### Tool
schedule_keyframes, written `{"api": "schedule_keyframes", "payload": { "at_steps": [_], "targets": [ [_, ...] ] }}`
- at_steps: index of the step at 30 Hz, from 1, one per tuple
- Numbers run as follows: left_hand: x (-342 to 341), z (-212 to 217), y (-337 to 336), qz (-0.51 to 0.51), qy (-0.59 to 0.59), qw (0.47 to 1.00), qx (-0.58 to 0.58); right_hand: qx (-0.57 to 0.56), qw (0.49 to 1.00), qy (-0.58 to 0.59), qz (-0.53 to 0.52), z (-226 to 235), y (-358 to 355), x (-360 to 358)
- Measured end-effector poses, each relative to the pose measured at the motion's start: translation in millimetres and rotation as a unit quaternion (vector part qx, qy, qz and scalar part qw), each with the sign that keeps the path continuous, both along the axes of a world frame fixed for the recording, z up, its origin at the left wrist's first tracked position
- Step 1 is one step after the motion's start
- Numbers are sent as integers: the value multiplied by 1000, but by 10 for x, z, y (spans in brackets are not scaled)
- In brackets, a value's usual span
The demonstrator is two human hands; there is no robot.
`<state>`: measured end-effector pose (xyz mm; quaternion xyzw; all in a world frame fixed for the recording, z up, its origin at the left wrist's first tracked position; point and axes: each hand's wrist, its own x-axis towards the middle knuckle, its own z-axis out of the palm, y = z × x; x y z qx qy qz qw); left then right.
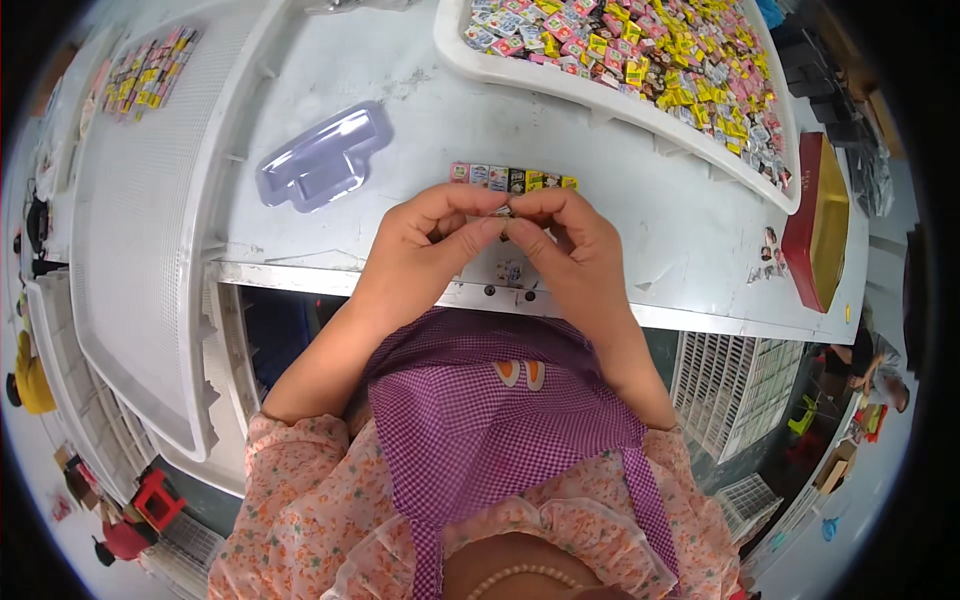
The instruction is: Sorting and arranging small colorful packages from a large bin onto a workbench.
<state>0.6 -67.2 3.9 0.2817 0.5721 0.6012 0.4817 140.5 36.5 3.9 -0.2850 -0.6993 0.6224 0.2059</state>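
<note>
My left hand (428, 232) and my right hand (566, 236) meet fingertip to fingertip over the table's near edge. Both are closed in a pinch on one tiny dark-and-white piece (503, 211); the fingers cover most of it, so its kind does not show. Just beyond my fingertips lies a row of miniature boxes (497, 178), side by side, running from pink and white through black to yellow. Below my hands, by the table edge, is a small patterned piece (509, 271) in pale and dark colours.
A white tray (560, 75) heaped with tiny colourful boxes fills the far right. A clear plastic blister tray (330, 158) lies left of the row. Further left, a white mesh tray (150, 230) bears several box rows. A red-and-gold carton (812, 225) stands right, beside loose pieces (768, 258).
</note>
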Motion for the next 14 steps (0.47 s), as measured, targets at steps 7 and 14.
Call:
{"api": "schedule_keyframes", "payload": {
  "at_steps": [7,14],
  "targets": [
    [-107,-8,68,17,170,977,-124,416,906,-55,-54,-140,200,154],
    [-37,-147,154,8,378,926,-13,507,857,-89,-6,-338,68,113]
  ]
}}
